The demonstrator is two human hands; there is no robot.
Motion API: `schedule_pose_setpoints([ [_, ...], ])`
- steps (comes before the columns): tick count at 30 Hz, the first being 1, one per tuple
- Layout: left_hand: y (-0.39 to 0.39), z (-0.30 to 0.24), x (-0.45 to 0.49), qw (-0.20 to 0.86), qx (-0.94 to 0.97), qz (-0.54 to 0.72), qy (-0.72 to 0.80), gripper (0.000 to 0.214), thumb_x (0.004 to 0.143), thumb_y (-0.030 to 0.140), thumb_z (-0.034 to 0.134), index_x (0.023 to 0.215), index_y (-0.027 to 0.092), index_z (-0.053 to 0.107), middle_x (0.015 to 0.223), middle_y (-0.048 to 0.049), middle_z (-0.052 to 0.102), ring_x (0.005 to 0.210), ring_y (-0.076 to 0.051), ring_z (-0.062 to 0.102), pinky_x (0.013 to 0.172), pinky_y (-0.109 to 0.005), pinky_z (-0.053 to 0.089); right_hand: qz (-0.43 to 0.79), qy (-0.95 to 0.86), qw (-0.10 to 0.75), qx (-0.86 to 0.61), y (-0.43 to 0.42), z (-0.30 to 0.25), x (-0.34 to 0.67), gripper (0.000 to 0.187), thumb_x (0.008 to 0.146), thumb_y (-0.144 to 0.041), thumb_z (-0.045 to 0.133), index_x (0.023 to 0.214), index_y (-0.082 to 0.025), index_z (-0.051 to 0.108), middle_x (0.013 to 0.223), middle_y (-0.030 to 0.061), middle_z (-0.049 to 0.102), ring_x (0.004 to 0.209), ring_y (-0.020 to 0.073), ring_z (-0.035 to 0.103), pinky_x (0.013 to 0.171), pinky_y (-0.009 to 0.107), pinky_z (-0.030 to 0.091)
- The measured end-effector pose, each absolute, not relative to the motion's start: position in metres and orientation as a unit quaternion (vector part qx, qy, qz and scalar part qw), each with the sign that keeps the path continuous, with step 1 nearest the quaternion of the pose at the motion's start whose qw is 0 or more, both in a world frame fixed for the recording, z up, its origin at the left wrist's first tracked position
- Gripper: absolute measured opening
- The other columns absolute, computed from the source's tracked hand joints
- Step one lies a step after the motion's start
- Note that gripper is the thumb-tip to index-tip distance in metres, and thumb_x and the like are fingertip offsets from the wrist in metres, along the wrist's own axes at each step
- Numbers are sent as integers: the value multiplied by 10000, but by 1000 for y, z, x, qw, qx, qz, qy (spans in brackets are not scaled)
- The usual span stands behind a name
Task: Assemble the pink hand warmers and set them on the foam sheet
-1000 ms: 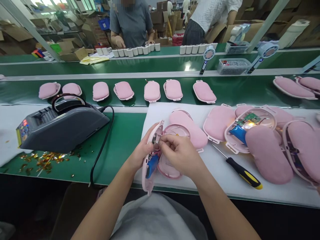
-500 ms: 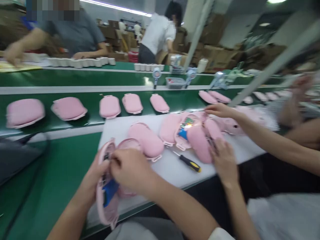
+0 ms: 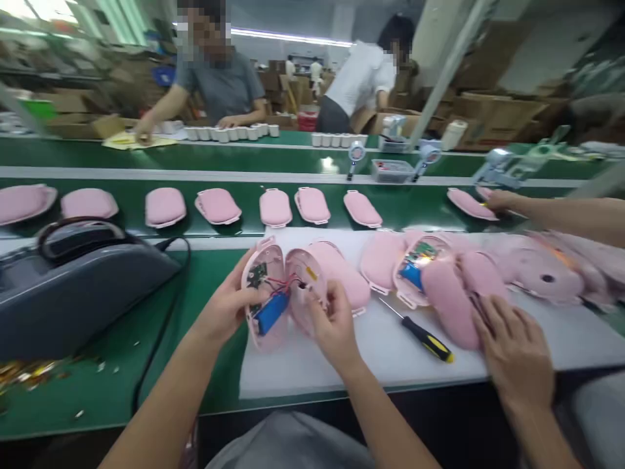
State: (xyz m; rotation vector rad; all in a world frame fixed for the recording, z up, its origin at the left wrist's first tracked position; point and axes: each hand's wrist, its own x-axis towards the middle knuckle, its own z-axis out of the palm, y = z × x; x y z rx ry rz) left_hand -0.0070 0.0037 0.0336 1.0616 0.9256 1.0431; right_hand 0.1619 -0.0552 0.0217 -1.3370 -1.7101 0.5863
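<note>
My left hand (image 3: 225, 303) grips one half of an opened pink shell (image 3: 262, 294), which carries a blue battery (image 3: 270, 312), a small circuit board and red wires. The other pink half (image 3: 303, 286) is held by my right hand (image 3: 334, 324), fingers curled round its lower edge. Both halves are spread open like a book above the white mat (image 3: 371, 352). A closed pink unit (image 3: 339, 277) lies just behind them.
A yellow-and-black screwdriver (image 3: 424, 339) lies on the mat to the right. A co-worker's hand (image 3: 512, 345) rests on a pile of pink units (image 3: 454, 293). A grey tape dispenser (image 3: 73, 280) sits at left. Several pink units ride the green conveyor (image 3: 312, 205). Two people stand beyond.
The two shell halves have been swung open, showing the battery and board. My right hand shifted from the inside to the right half's edge. The view panned back to the left.
</note>
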Motion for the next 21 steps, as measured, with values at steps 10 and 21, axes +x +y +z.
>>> schedule_pose_setpoints([
  [10, -7, 70, 22, 422, 477, 508, 580, 376, 711, 276, 689, 1067, 155, 697, 1006, -73, 723, 935, -256, 634, 836, -340, 475, 348, -621, 542, -446, -62, -23, 151, 68, 950, -291, 418, 965, -263, 358, 1145, 61, 526, 928, 156, 583, 747, 318, 522],
  [21, -7, 67, 17, 380, 637, 397, 541, 475, 742, 268, 635, 1206, 199, 560, 1093, -52, 680, 929, -213, 642, 759, -299, 502, 544, -484, 566, -386, -57, -28, 154, 507, 786, -304, 651, 1158, -316, 307, 1155, 60, 540, 938, 201, 603, 674, 323, 528],
])
